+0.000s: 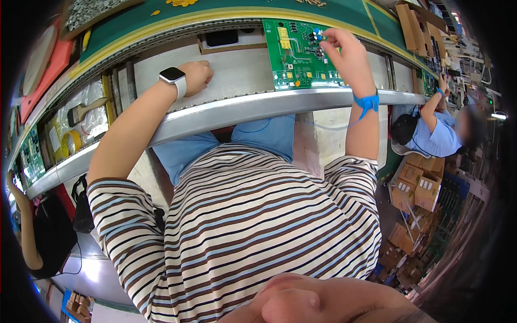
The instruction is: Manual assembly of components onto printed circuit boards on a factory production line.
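My right hand [347, 54], with a blue strap [367, 103] round its wrist, is over the upper right part of a green circuit board [285, 62]. Its thumb and forefinger are bent toward each other beside small blue components [318, 35]; anything pinched between them is too small to make out. Black parts and a yellow block [284, 37] also stand on the board. Left of the board, my left hand [196, 77] rests curled on the pale line surface [237, 72], a smartwatch [172, 75] on its wrist. Its palm is hidden, so its contents cannot be seen.
A metal rail [226, 114] runs along the near edge. Behind the board lies a green belt [226, 12] with yellow borders. An open carton [229, 40] holds a dark item. A brush [86, 110] and tape roll [70, 142] lie left. Co-workers sit on both sides.
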